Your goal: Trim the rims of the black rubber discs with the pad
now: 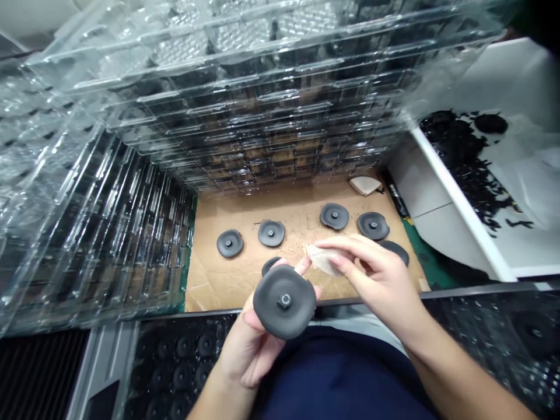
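My left hand [258, 344] is closed around the edge of a dark grey, rounded disc [285, 303] with a small raised hub in its middle. The hub side faces up toward me. Pinched in my right hand [376, 274] is a folded white cloth [324, 259], held close to the disc's upper right edge by my left fingertips. Similar discs lie on the cardboard sheet [214, 280]: one at the left [230, 243], one beside it [271, 234], and others to the right, such as this disc [334, 216]. Another is partly hidden behind my left hand.
Tall stacks of clear plastic trays [280, 116] rise behind and to the left [109, 221]. At the right stands a white bin [464, 216] holding black scraps [464, 146]. A white folded pad [365, 185] and a black marker [396, 195] lie near it. A tray of discs [175, 367] sits below left.
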{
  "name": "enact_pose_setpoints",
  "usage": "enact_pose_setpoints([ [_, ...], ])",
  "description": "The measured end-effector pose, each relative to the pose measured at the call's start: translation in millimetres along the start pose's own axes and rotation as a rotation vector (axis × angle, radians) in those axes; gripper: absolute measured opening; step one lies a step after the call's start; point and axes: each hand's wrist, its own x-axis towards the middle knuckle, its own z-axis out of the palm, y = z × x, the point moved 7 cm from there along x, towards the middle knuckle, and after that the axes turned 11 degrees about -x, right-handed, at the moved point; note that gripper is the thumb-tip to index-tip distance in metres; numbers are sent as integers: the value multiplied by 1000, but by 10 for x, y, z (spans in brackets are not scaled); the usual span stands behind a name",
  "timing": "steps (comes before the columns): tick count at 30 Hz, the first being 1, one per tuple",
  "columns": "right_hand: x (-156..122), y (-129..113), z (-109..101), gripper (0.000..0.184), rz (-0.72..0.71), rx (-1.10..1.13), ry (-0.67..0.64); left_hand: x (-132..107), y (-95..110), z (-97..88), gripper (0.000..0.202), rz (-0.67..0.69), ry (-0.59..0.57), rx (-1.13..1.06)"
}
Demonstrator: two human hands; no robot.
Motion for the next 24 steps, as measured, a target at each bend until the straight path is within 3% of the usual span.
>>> enact_pose_setpoints([
  [4, -274, 344, 167, 21, 124, -81, -38, -23, -6, -13, 55, -47, 4, -18],
  [7, -364, 421, 163, 18, 139, -119, -62, -18, -24, -17, 57, -80, 38, 10],
  [9, -344, 331, 23, 17, 141, -139, -17, -2, -49, -16, 58, -90, 43, 18],
  [11, -279, 77, -180, 17, 48, -171, 89, 19, -74, -28, 60, -77, 36, 21],
  [13, -211, -302, -300, 22, -202, -199, 152, 35, -93, -77, 61, -50, 52, 50],
  [15, -165, -579, -263, 24, -431, -221, 89, 38, -76, -144, 59, 4, 94, 103],
  [16, -136, -627, -213, 23, -470, -259, 38, 33, -56, -171, 58, 34, 114, 123],
  [20, -51, -517, -107, 26, -338, -418, -3, 5, 4, -185, 59, 80, 123, 136],
  [24, -53, -470, -22, 25, -369, -181, -5, 11, 33, -212, 63, 104, 200, 201],
])
